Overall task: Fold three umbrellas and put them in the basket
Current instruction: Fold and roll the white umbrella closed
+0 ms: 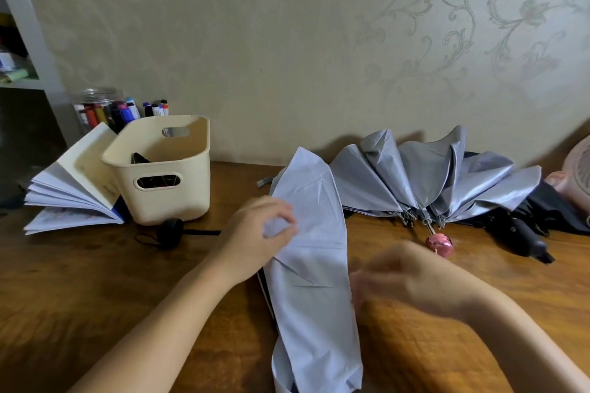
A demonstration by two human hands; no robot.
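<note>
A pale lilac umbrella (pixel 311 281), collapsed with loose fabric, lies lengthwise on the wooden table (pixel 95 281) in front of me. My left hand (pixel 258 234) pinches the fabric at its upper left edge. My right hand (pixel 405 274) is motion-blurred just right of the umbrella, its relaxed fingers near the right edge and holding nothing. A silver umbrella (pixel 427 175) with a pink handle (pixel 440 244) lies half fanned out at the back right. A black umbrella (pixel 526 233) lies beside and partly under it. The cream basket (pixel 172 198) stands at the back left with something dark inside.
An open book (pixel 73 188) leans against the basket's left side, with a jar of markers (pixel 105 108) behind it. A black round knob with a cord (pixel 172 231) lies before the basket. A pink fan (pixel 578 166) sits at the right edge. The wall is close behind.
</note>
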